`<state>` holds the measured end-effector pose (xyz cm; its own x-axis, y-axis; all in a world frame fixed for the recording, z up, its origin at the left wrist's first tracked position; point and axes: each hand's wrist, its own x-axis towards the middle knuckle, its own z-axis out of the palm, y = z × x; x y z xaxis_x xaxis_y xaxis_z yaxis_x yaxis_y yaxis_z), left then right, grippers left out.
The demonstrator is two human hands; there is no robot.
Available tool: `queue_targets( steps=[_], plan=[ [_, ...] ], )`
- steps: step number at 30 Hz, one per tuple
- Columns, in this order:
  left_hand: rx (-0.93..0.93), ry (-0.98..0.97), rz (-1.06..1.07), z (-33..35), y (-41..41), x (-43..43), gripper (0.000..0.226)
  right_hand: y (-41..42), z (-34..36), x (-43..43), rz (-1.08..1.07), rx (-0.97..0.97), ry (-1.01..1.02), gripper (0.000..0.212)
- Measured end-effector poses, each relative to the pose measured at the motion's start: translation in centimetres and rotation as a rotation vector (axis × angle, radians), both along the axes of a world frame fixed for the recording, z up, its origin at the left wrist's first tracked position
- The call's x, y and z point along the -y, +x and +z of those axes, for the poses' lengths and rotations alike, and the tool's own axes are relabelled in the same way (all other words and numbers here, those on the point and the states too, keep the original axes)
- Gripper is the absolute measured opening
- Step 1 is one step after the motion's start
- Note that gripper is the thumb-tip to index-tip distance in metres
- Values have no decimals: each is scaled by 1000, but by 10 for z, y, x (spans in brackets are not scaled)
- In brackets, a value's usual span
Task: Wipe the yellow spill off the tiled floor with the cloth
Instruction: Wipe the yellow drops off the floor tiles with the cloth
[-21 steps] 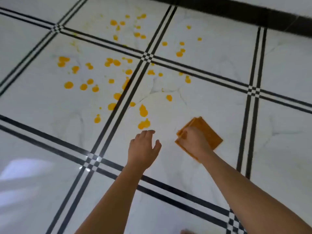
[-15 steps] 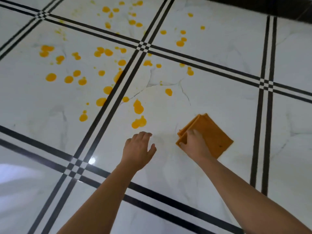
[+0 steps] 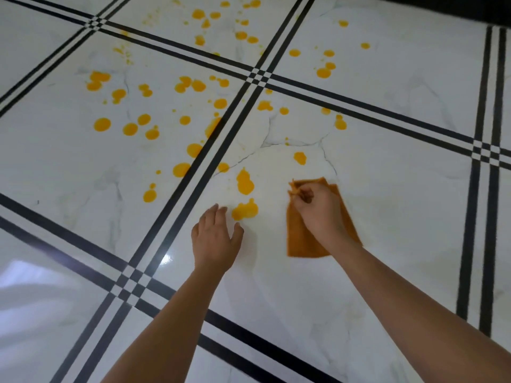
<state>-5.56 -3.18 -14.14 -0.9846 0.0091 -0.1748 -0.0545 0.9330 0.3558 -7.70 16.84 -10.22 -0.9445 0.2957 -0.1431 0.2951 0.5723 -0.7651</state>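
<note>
The spill begins at the far left and spreads across four tiles of the floor. It lies as separate yellow drops and small puddles, several dozen of them, too many and too small for a sure count. None looks wiped yet.

Next comes the left hand, palm down with its fingers straight and slightly spread, holding nothing. Whether it bears on the tile or hovers just above cannot be told. Its fingertips are just beside the nearest puddle.

To the right of that puddle is the one cloth, orange and lying on the tile. The right hand is on top of it, fingers curled and pinching its far edge into a small bunch.

The cloth looks light, thin and limp (it creases where it is pinched), so it would likely crumple if dragged by an edge. A better hold is probably a flat palm over its middle, or a gathered wad. The glossy tile should let it slide easily, and the liquid may smear before it soaks in.

Further right the tiles show no drops.
</note>
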Motion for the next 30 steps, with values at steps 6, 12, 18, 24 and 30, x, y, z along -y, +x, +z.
queue_targets(
  steps=[6, 12, 18, 24, 30],
  plan=[
    [-60, -33, 126, -27, -14, 30, 71, -16, -50, 41, 414, 277, 484, 62],
    [-80, -109, 77, -52, -12, 44, 65, -95, -78, 66, 427, 137, 687, 60],
    [-86, -82, 81, -51, -13, 45, 61, -12, -84, 56, 864, -151, 779, 53],
    [-88, -69, 83, -54, -13, 45, 60, -91, -81, 89, 498, 15, 770, 57],
    [-75, -74, 79, -52, -14, 45, 60, -38, -84, 54, 740, -81, 831, 56]
  ],
)
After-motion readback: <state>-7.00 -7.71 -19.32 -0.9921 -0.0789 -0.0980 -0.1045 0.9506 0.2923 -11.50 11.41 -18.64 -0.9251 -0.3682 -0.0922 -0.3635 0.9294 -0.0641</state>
